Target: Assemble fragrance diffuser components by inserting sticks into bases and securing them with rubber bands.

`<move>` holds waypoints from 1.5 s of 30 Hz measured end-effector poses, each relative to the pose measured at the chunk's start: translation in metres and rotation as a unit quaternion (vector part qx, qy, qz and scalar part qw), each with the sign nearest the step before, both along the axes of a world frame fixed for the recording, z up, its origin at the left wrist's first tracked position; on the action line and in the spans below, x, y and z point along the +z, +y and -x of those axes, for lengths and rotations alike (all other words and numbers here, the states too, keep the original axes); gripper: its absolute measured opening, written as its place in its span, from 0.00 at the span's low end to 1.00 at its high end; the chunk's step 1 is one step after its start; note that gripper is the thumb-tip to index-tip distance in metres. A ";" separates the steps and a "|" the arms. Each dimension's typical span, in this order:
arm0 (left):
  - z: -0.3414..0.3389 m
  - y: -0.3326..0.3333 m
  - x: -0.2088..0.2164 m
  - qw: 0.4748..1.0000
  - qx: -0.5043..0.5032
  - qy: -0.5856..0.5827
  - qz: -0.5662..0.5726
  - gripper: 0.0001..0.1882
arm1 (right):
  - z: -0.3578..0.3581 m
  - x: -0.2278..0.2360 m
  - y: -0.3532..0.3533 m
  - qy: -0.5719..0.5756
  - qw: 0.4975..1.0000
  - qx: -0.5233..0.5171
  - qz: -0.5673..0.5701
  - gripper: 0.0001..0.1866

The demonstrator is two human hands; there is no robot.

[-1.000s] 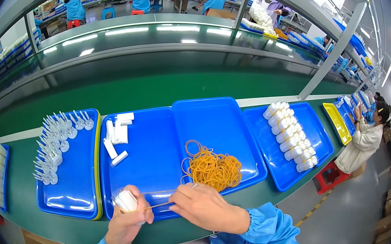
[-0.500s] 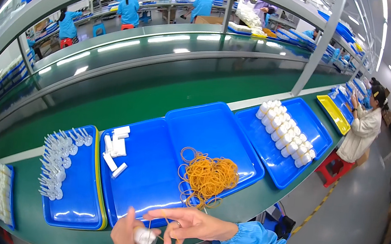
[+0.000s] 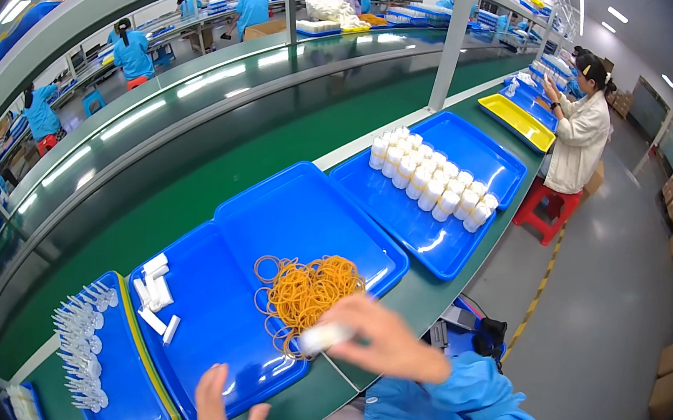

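My right hand (image 3: pixel 384 338) is closed around a small white roll (image 3: pixel 324 339), blurred by motion, beside a heap of orange-brown rubber bands (image 3: pixel 306 290). That heap lies across the inner edges of two overlapping blue trays (image 3: pixel 297 192). Lower down, my left hand (image 3: pixel 226 415) is open and holds nothing, thumb and fingers apart, over the front edge of the nearer tray. Several loose white rolls (image 3: pixel 161 285) lie in that tray's left part. White rolls with yellowish bands (image 3: pixel 432 180) stand in rows in another blue tray (image 3: pixel 425 242) to the right.
Clear plastic stemmed pieces (image 3: pixel 85 339) fill one side of a blue tray (image 3: pixel 122 381) at left. Beyond the trays runs a green conveyor belt (image 3: pixel 188 183) behind a metal post (image 3: pixel 450 48). A person in a light jacket (image 3: pixel 580 139) sits at right, near a yellow tray (image 3: pixel 515 124).
The white roll has passed from my left hand to my right, which has moved right with it. My left hand has opened. The view has turned toward the right.
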State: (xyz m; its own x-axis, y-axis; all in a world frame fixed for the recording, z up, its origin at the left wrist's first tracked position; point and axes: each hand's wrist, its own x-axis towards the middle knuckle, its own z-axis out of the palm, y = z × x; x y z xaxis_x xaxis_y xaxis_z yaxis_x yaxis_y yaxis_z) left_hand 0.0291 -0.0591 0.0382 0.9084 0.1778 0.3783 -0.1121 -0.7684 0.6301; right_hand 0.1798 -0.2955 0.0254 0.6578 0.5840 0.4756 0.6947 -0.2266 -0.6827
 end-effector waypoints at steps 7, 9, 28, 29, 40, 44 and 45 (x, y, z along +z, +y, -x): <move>0.021 0.046 -0.018 0.976 0.131 -0.045 0.166 0.20 | -0.065 -0.002 -0.131 -0.120 0.885 -0.448 -0.035 0.22; 0.025 0.050 -0.017 0.971 0.140 -0.055 0.186 0.18 | -0.087 -0.018 -0.151 -0.118 0.867 -0.483 -0.020 0.22; 0.022 0.055 -0.019 0.969 0.143 -0.062 0.193 0.15 | -0.139 -0.055 -0.158 -0.186 0.790 -0.567 0.143 0.20; 0.022 0.056 -0.020 0.969 0.141 -0.062 0.194 0.15 | -0.135 -0.053 -0.157 -0.184 0.794 -0.568 0.115 0.19; 0.019 0.054 -0.014 0.967 0.147 -0.056 0.202 0.13 | -0.090 0.015 -0.059 -0.159 0.917 -0.363 -0.048 0.14; 0.017 0.053 -0.013 0.967 0.141 -0.063 0.204 0.13 | -0.047 0.011 0.036 -0.263 0.964 -0.017 0.027 0.12; 0.017 0.053 -0.012 0.967 0.137 -0.065 0.206 0.13 | -0.037 0.014 0.057 -0.261 0.960 0.084 0.050 0.11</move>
